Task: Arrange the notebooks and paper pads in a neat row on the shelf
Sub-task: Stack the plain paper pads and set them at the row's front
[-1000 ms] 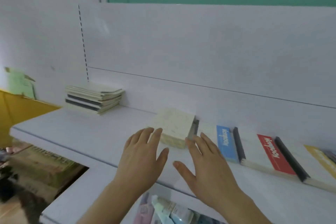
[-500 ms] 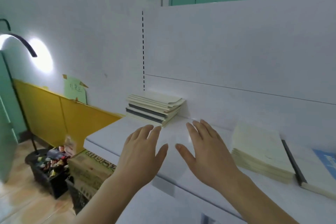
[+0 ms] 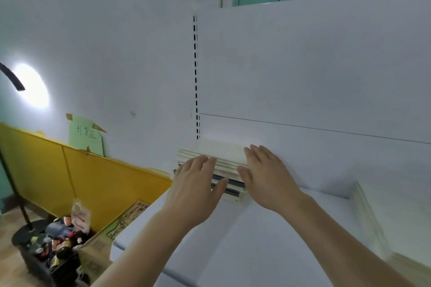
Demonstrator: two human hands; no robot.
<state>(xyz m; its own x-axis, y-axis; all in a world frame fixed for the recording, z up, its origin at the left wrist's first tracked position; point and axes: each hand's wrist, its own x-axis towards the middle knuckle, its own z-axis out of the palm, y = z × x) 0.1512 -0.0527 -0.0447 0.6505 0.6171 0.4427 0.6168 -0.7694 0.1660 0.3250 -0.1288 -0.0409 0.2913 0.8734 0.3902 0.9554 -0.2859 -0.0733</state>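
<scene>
A stack of cream notebooks (image 3: 221, 155) with dark spines lies flat at the left end of the white shelf (image 3: 268, 235), against the back panel. My left hand (image 3: 196, 189) hovers in front of the stack's left part with fingers straight, holding nothing. My right hand (image 3: 268, 177) reaches over the stack's right part, fingers straight and spread. Whether either hand touches the stack cannot be told. A cream paper pad (image 3: 384, 223) lies flat at the right edge of the view.
Left of the shelf stand a cardboard box (image 3: 109, 235) and a black basket of small items (image 3: 51, 247) on the floor. A yellow panel (image 3: 70, 175) runs along the wall, with a lamp stand (image 3: 21, 207) beside it.
The view has swung left along the shelf. Both hands moved from the cream pad towards the left stack and now reach it. The coloured notebooks on the right have left the view.
</scene>
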